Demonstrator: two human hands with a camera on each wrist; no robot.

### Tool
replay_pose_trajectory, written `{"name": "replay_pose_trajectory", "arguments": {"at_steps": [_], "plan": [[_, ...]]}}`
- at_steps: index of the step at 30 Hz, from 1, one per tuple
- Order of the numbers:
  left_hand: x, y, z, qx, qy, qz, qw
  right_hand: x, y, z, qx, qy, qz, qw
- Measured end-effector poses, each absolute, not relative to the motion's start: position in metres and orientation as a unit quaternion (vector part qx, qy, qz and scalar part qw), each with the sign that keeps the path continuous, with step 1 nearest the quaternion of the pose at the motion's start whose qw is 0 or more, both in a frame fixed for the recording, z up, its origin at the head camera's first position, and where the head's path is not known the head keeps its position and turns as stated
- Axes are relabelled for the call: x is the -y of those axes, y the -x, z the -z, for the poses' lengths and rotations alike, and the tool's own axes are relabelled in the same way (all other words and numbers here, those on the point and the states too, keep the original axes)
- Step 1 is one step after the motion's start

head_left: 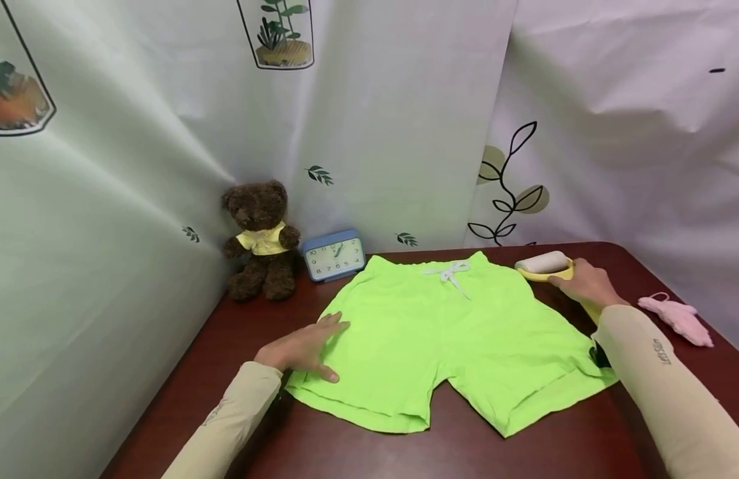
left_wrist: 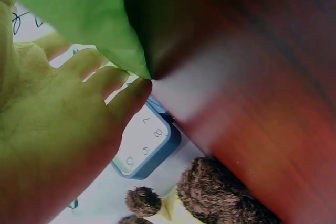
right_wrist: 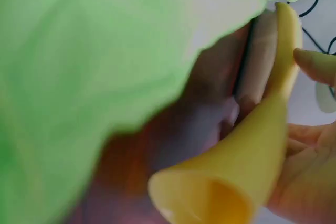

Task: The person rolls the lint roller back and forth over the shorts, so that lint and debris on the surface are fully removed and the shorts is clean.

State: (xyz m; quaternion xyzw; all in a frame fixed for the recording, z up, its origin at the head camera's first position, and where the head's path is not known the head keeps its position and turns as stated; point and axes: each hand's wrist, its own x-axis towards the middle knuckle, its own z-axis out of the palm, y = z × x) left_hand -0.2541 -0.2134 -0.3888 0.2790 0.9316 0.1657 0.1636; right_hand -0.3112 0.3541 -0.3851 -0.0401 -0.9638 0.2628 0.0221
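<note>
Bright neon-green shorts [head_left: 399,332] with a white drawstring bow [head_left: 453,269] lie spread on the dark red table. Fingers spread, my left hand [head_left: 303,346] rests at the left leg of the shorts. At the far right, beside the waistband, my right hand [head_left: 587,285] holds a lint roller with a white roll [head_left: 543,263] and a yellow handle [right_wrist: 247,145]. In the right wrist view the thumb [right_wrist: 315,65] lies against the yellow frame, and the handle's hollow end faces the camera.
A brown teddy bear [head_left: 258,233] in a yellow shirt sits at the back left, next to a blue clock [head_left: 334,255]. A small pink fabric item [head_left: 677,318] lies right of my right forearm. Patterned white sheeting [head_left: 393,133] hangs behind the table [head_left: 369,459] and along its sides.
</note>
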Motion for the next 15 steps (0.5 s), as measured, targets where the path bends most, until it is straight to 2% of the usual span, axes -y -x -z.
{"name": "replay_pose_trajectory", "arguments": {"at_steps": [9, 15], "plan": [[0.201, 0.254, 0.386, -0.939, -0.260, -0.152, 0.166, -0.356, 0.317, 0.376, 0.963, 0.036, -0.263, 0.044], [0.205, 0.261, 0.384, -0.940, -0.255, -0.141, 0.175, -0.315, 0.328, 0.353, 0.965, -0.026, -0.256, 0.056]]}}
